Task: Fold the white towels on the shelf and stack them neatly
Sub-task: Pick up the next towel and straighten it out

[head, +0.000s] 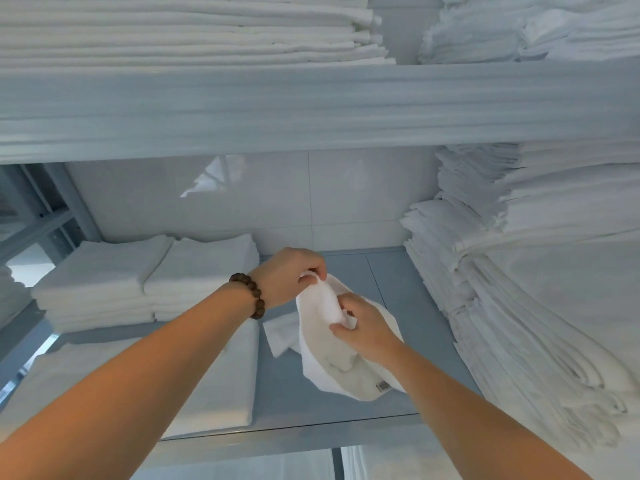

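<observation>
A crumpled white towel (325, 355) with a small grey label hangs above the grey shelf (388, 289) at the centre. My left hand (287, 275), with a brown bead bracelet on the wrist, pinches the towel's top edge. Just below and to the right, my right hand (363, 327) grips another part of the same edge. A loose end of the towel trails on the shelf to the left. Two low stacks of folded white towels (145, 278) stand at the back left of the shelf.
A flat folded white sheet (214, 386) lies at the front left. A tall leaning pile of white linen (519, 289) fills the right side. The upper shelf board (311, 105) carries more folded linen. A tiled wall closes the back.
</observation>
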`<action>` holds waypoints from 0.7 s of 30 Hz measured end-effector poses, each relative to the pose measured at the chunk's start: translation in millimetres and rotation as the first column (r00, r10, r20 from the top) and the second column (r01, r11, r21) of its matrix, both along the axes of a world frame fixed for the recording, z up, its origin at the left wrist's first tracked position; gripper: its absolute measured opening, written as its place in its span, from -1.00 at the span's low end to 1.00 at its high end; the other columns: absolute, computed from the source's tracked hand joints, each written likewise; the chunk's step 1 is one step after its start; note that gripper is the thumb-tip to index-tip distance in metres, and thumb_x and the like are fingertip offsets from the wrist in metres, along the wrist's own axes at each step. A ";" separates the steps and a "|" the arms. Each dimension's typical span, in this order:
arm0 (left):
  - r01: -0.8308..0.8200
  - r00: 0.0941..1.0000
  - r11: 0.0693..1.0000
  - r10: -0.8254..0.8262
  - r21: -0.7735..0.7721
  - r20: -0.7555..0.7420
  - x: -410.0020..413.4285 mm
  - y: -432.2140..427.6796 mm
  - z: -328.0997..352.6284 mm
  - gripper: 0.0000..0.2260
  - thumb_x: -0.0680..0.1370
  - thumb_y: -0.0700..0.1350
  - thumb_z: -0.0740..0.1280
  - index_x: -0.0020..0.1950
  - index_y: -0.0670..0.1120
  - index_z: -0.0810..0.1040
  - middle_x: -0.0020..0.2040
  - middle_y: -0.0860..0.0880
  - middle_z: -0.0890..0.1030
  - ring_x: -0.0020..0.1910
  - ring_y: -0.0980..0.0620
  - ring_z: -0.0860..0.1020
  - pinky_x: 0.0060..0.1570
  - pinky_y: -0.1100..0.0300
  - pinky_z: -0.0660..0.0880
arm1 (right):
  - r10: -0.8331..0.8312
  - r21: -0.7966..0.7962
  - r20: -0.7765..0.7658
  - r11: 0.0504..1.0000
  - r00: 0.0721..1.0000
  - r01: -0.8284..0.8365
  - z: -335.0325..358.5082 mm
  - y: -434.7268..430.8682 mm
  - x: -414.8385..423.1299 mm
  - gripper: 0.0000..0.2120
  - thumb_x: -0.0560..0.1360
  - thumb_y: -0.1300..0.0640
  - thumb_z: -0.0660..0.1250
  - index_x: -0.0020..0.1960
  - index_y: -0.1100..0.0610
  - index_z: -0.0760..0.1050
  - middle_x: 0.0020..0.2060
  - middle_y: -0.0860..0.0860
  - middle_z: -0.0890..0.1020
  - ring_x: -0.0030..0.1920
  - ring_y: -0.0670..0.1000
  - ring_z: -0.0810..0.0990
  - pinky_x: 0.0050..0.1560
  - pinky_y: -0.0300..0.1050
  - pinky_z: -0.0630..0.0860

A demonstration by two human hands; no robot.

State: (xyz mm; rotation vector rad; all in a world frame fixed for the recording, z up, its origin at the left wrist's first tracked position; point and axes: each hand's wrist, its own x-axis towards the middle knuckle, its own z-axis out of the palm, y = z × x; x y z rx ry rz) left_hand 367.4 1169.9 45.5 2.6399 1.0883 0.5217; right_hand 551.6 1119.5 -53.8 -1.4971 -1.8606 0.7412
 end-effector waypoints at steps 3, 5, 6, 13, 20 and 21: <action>0.021 0.995 0.999 -0.016 0.048 -0.102 -7.1 0.6 1.1 -0.85 0.54 -0.30 0.23 -0.02 -0.12 0.56 -0.06 0.05 0.54 -0.08 0.08 0.46 -0.02 0.22 0.38 | 0.017 -0.074 -0.101 0.997 0.995 -0.024 0.6 -5.6 -9.5 -0.86 0.41 0.13 0.31 -0.11 0.18 0.40 -0.30 0.02 0.45 -0.31 -0.04 0.36 -0.25 -0.17 0.31; 0.023 0.991 0.995 -0.010 0.096 -0.133 -10.2 0.4 -0.2 -0.84 0.55 -0.30 0.21 0.01 -0.15 0.55 -0.02 -0.01 0.54 -0.05 0.06 0.44 0.01 0.21 0.37 | 0.048 -0.084 -0.082 0.995 0.995 -0.055 2.4 -9.7 -12.3 -0.86 0.40 0.10 0.29 -0.10 0.15 0.42 -0.28 0.04 0.49 -0.30 -0.02 0.40 -0.26 -0.17 0.33; 0.027 0.989 0.992 -0.008 0.126 -0.147 -11.5 -0.3 -1.4 -0.83 0.56 -0.30 0.19 0.04 -0.16 0.55 0.02 -0.05 0.55 -0.02 0.03 0.44 0.03 0.22 0.35 | 0.061 -0.072 -0.037 0.995 0.997 -0.064 2.1 -10.6 -11.6 -0.89 0.41 0.08 0.29 -0.12 0.09 0.41 -0.27 0.05 0.52 -0.29 -0.01 0.43 -0.26 -0.17 0.35; 0.169 0.978 0.874 -0.093 0.455 -0.186 -24.4 -2.0 -6.7 -0.71 0.33 -0.48 0.39 -0.03 -0.20 0.60 -0.11 -0.14 0.58 -0.10 -0.06 0.49 -0.20 0.10 0.57 | -0.343 0.588 0.388 0.807 0.856 0.056 -2.0 -10.7 1.2 -0.81 0.35 0.19 0.41 -0.15 0.12 0.40 -0.34 0.00 0.47 -0.57 0.00 0.32 -0.61 -0.22 0.27; 0.201 0.979 0.756 -0.130 0.623 -0.158 -32.0 -5.0 10.6 -0.77 0.47 -0.38 0.16 -0.02 -0.23 0.57 -0.09 -0.16 0.54 -0.07 -0.08 0.42 -0.18 0.07 0.52 | -0.112 0.350 0.404 0.936 0.908 -0.040 -17.9 -16.8 18.1 -0.57 0.52 -0.23 0.04 0.10 0.04 0.49 -0.14 0.00 0.52 -0.27 0.07 0.55 -0.33 -0.12 0.45; 0.203 0.978 0.745 -0.128 0.635 -0.162 -33.8 -4.0 13.8 -0.78 0.48 -0.37 0.16 -0.01 -0.24 0.57 -0.09 -0.17 0.54 -0.07 -0.10 0.43 -0.17 0.06 0.52 | -0.105 0.288 0.521 0.956 0.847 -0.059 -23.5 -16.0 22.9 -0.58 0.54 -0.21 0.04 0.26 -0.01 0.39 -0.03 0.03 0.49 -0.14 0.09 0.55 -0.23 -0.11 0.43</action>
